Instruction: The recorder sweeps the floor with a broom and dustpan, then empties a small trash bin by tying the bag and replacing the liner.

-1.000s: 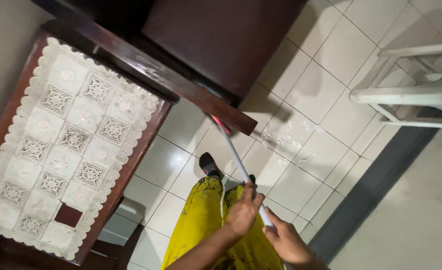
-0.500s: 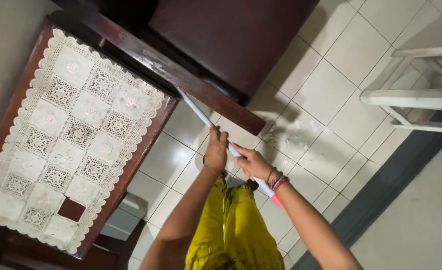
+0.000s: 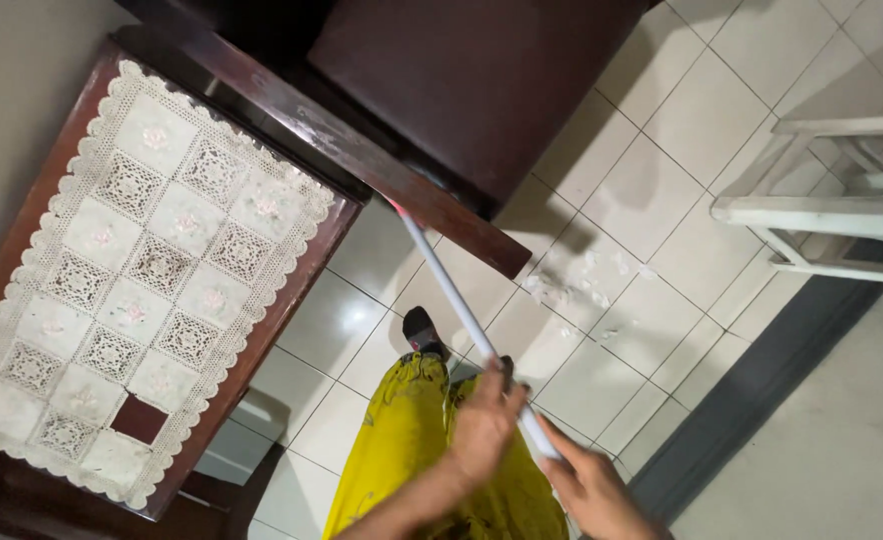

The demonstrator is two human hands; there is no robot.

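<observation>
Sweeping is judged under way: white broom handle is clasped by left hand and right hand, its far end hidden beneath dark wooden furniture; withdrawal seems needed.

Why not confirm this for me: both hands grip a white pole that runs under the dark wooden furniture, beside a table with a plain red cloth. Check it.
Not quite. The head view shows the left hand and right hand on the white pole running under the dark wooden furniture, but the table carries a white lace cloth, not a plain red one.
</observation>
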